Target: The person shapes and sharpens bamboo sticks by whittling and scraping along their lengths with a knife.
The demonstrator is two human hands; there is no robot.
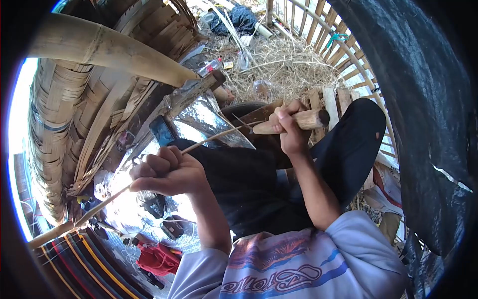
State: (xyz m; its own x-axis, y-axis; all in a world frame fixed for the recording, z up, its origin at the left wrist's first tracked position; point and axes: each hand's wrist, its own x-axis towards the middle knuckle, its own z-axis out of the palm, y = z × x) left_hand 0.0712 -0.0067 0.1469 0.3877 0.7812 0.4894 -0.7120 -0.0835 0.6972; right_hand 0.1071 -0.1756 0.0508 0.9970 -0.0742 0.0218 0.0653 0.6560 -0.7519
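My left hand is closed round a long thin bamboo stick. The stick slants from the lower left, through my fist, up to my right hand. My right fingers are wrapped round a knife with a thick pale wooden handle. Its narrow blade points up and left, close by the far end of the stick. Whether blade and stick touch, I cannot tell. Both hands are held above my lap, over dark trousers.
A thick bamboo pole crosses at the upper left, beside woven bamboo panels. A phone lies left of my knees. Dry straw covers the ground ahead. Dark plastic sheeting hangs at right. A red cloth lies lower left.
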